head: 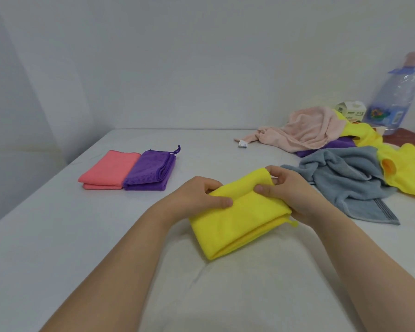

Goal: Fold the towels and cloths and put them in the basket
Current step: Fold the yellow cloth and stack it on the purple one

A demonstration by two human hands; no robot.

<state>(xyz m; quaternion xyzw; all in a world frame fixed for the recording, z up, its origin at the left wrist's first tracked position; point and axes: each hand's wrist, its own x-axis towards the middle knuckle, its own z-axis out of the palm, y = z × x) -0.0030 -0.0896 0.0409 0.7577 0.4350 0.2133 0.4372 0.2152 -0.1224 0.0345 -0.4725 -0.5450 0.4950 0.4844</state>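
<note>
fingers (225, 202) on yellow cloth (237, 226), grey towel (345, 178) just beside

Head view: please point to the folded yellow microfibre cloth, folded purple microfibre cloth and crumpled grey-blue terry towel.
folded yellow microfibre cloth (237, 224), head view, middle of top layer.
folded purple microfibre cloth (149, 173), head view, its top layer.
crumpled grey-blue terry towel (345, 180), head view, its rumpled middle.

Front centre over white tabletop (46, 236), folded yellow microfibre cloth (237, 219) sat between left hand (197, 197) and right hand (290, 192), both gripping it. Rear left, folded coral cloth (109, 171) and folded purple cloth (150, 173) lay touching, coral outermost. At right lay crumpled grey-blue terry towel (345, 180), pale pink towel (307, 130) behind it; small paper carton (351, 111) and clear plastic bottle (393, 99) stood behind those.
</note>
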